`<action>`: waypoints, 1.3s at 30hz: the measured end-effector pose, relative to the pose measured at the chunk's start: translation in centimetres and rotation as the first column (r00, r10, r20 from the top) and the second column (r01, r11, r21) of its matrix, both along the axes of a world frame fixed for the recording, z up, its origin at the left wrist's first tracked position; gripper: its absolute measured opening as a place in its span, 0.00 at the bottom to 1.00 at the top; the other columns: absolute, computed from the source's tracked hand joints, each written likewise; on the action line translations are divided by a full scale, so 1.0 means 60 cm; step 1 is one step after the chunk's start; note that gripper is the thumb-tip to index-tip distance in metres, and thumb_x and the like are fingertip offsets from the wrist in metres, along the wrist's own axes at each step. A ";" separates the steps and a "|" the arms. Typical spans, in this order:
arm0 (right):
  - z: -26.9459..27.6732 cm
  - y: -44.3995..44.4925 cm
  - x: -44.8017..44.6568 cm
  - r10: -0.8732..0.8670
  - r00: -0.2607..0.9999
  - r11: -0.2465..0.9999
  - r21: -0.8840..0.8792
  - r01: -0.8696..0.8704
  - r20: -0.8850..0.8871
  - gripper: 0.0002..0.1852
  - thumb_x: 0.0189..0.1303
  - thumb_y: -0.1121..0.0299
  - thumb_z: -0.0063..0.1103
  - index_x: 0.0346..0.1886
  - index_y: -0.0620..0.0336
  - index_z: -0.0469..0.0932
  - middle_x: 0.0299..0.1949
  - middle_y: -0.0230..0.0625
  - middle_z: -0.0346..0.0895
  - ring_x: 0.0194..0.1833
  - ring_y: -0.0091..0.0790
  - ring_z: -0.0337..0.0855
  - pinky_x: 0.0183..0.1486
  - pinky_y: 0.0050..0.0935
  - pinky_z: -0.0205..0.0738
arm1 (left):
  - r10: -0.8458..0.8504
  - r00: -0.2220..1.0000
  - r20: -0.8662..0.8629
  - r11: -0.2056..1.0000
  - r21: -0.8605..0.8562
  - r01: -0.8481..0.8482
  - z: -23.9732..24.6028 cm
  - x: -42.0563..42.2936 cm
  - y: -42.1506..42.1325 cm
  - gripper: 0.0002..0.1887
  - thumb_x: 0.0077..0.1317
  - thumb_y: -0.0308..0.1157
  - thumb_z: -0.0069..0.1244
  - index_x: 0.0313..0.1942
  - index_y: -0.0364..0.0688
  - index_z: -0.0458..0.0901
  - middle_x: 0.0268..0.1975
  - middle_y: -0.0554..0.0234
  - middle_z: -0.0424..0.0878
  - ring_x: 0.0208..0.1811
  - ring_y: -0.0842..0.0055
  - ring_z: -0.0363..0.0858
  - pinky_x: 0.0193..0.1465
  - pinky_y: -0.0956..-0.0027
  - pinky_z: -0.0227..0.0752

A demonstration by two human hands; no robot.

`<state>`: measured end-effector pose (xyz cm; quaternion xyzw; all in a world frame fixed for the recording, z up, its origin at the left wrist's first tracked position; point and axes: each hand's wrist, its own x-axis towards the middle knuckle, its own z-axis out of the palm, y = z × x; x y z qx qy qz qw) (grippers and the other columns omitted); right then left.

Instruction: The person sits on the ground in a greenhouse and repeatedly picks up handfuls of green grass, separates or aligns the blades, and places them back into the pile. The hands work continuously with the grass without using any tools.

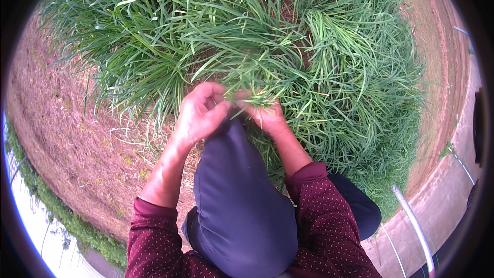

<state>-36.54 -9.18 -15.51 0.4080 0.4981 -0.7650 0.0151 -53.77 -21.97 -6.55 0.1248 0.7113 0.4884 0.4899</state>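
Observation:
Both my hands meet above my bent knee in dark trousers, at the near edge of a dense patch of long, flat green leaves [231, 42]. My right hand [266, 114] is closed around a small bunch of green leaves [259, 99], whose tips stick out over the fingers. Motion blur covers part of its fingertips. Just left of the bunch, my left hand [204, 112] has its thumb and index finger close together at the leaves; whether a leaf is pinched between them cannot be told.
Bare brown soil [77, 135] with dry straw lies on the left. Bright cut-looking or flattened leaves [339, 38] lean over at the upper right. A pale metal pipe [415, 224] and a concrete-like strip [436, 200] run along the lower right; a green hedge [65, 216] borders the lower left.

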 end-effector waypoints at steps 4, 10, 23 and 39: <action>0.013 0.003 -0.010 0.011 1.000 1.000 0.015 -0.011 -0.015 0.17 0.65 0.73 0.79 0.54 0.66 0.84 0.51 0.38 0.92 0.52 0.31 0.92 0.58 0.33 0.87 | -0.158 0.940 -0.304 0.987 -0.040 0.153 0.003 -0.004 0.009 0.08 0.70 0.23 0.65 0.46 0.38 0.85 0.35 0.74 0.82 0.32 0.92 0.74 0.34 0.79 0.71; 0.028 0.007 -0.011 0.047 0.999 0.996 0.071 -0.048 0.011 0.15 0.66 0.73 0.78 0.53 0.66 0.85 0.50 0.38 0.93 0.52 0.31 0.91 0.58 0.33 0.87 | -0.176 0.934 -0.310 0.984 -0.068 0.163 -0.002 -0.003 0.018 0.05 0.71 0.25 0.65 0.42 0.39 0.84 0.31 0.75 0.79 0.31 0.90 0.74 0.33 0.79 0.69; 0.026 0.012 0.021 -0.201 0.979 0.971 -0.143 0.193 -0.037 0.17 0.66 0.74 0.76 0.57 0.63 0.86 0.62 0.43 0.87 0.65 0.39 0.83 0.72 0.39 0.74 | -0.770 0.528 -0.358 0.635 -0.511 0.579 0.023 -0.032 -0.136 0.12 0.67 0.30 0.61 0.49 0.39 0.90 0.45 0.43 0.89 0.47 0.49 0.90 0.51 0.54 0.84; 0.041 0.014 0.069 0.045 0.997 0.993 0.110 -0.051 0.062 0.14 0.66 0.76 0.75 0.54 0.62 0.86 0.60 0.37 0.89 0.60 0.31 0.88 0.68 0.35 0.80 | 0.380 0.869 0.317 0.918 -0.243 -0.313 -0.167 -0.013 -0.013 0.19 0.76 0.31 0.56 0.63 0.34 0.80 0.34 0.67 0.85 0.21 0.86 0.75 0.19 0.78 0.62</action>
